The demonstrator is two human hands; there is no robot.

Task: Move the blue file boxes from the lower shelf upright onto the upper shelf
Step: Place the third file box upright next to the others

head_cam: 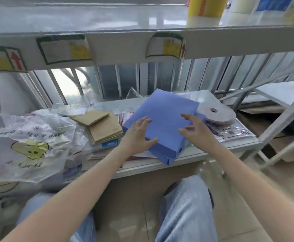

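A blue file box lies flat on the lower shelf, turned at an angle, with its near corner past the shelf's front edge. More blue boxes may lie under it; I cannot tell. My left hand rests with spread fingers on the box's near left side. Over the box's right side my right hand hovers with fingers apart and curled. Neither hand holds anything. Above, the upper shelf is bare on its left part.
Kraft notebooks and crumpled plastic bags lie left of the box. A grey tape roll sits right of it. Yellow and white rolls stand on the upper shelf's right. Slanted metal struts cross at right.
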